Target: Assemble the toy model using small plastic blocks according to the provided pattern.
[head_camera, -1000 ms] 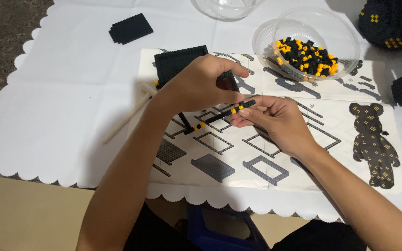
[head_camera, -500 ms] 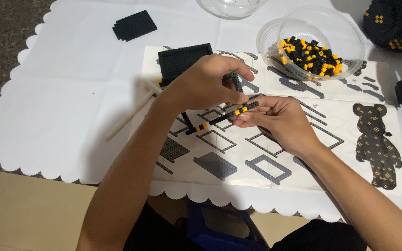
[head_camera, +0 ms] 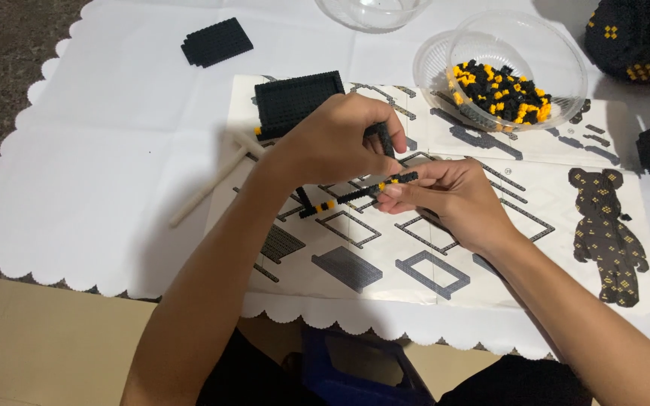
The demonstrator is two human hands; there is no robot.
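Observation:
My right hand [head_camera: 451,201] pinches a thin strip of black and yellow small bricks [head_camera: 359,192] just above the printed instruction sheet [head_camera: 536,248]. My left hand [head_camera: 334,143] is over the strip's right end, its fingers closed on a small dark piece [head_camera: 384,138] pressed down toward the strip. A black brick plate [head_camera: 295,99] lies on the sheet just behind my left hand.
A clear plastic bowl [head_camera: 566,56] of black and yellow bricks stands at the back right, an empty clear bowl [head_camera: 370,11] behind it. A second black plate [head_camera: 217,41] lies back left. A pale stick [head_camera: 208,188] lies left of the sheet. Dark built parts [head_camera: 637,34] sit at the right edge.
Both hands stay together on the strip; they have barely moved, and the view has shifted slightly.

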